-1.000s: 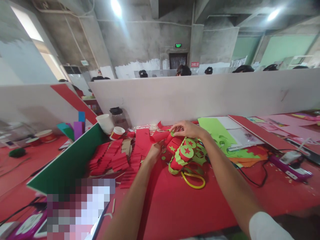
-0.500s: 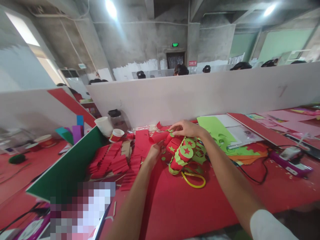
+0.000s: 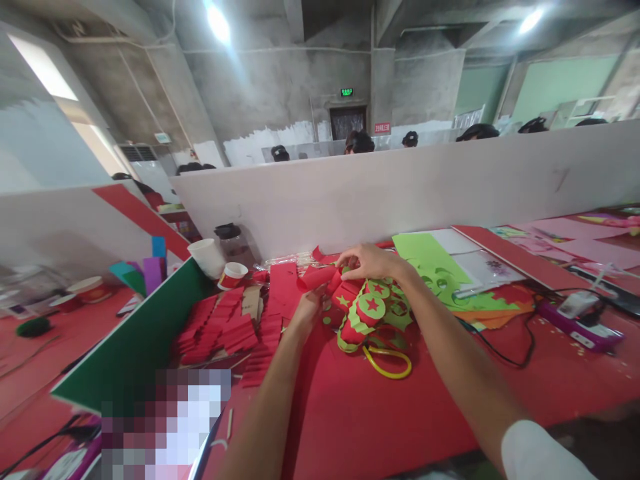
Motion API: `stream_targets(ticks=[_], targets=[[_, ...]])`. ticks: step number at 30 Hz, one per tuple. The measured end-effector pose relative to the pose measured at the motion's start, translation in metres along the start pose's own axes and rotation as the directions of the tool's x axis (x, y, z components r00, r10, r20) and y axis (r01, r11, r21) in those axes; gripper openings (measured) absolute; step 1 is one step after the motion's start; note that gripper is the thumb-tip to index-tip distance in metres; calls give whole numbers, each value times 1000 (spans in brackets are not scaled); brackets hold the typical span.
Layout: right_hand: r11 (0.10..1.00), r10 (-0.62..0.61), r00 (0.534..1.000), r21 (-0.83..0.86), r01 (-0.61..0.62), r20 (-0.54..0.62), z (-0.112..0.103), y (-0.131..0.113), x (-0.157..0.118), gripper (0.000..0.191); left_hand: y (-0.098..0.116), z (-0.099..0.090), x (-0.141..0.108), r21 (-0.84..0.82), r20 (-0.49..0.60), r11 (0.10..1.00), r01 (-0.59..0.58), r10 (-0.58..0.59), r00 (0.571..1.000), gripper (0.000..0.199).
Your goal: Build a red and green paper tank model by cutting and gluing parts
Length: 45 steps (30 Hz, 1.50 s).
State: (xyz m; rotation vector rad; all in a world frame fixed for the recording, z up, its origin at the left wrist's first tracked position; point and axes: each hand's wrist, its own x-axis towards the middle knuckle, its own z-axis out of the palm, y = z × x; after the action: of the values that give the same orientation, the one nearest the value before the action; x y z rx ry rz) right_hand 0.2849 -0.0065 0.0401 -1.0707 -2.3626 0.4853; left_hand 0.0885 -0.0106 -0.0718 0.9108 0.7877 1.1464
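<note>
A curled piece of red paper sits between my two hands. My left hand grips it from below, its fingers closed. My right hand reaches over its right end with bent fingers pinched on the paper; the fingertips are partly hidden. Just below lie red paper rolls with yellow-green wavy edging and round star discs. A yellow-handled tool, perhaps scissors, pokes out from under them. Yellow-green cut paper scraps are heaped to the right.
Pleated red strips are stacked on the left beside a green board. Paper cups and a lidded jar stand behind. Yellow-green sheets, a purple device and a black cable are on the right. A white partition closes the back.
The camera view has shifted slightly. My right fingers have moved a little at the end of the red paper; both hands stay in nearly the same place.
</note>
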Motion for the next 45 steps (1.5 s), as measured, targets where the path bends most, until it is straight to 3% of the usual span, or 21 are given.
stream_targets(ticks=[8, 16, 19, 33, 45], targets=[[1000, -4, 998, 8, 5, -68, 3, 3, 5, 24, 3, 3, -3, -1, -8, 1000, -11, 11, 1000, 19], [958, -8, 996, 283, 34, -91, 5, 11, 6, 21, 4, 6, -6, -13, -6, 1000, 6, -6, 1000, 17], [950, 13, 994, 311, 21, -106, 6, 13, 8, 20, 5, 7, -7, -26, -14, 1000, -4, 4, 1000, 18], [847, 101, 995, 524, -91, 10, 2, 17, 4, 22, 8, 9, -11, -6, 2, 998, 64, -64, 998, 17], [797, 155, 988, 591, -126, 1, 4, 19, 5, 24, 3, 1, -2, 46, 17, 999, 2, -3, 1000, 23]])
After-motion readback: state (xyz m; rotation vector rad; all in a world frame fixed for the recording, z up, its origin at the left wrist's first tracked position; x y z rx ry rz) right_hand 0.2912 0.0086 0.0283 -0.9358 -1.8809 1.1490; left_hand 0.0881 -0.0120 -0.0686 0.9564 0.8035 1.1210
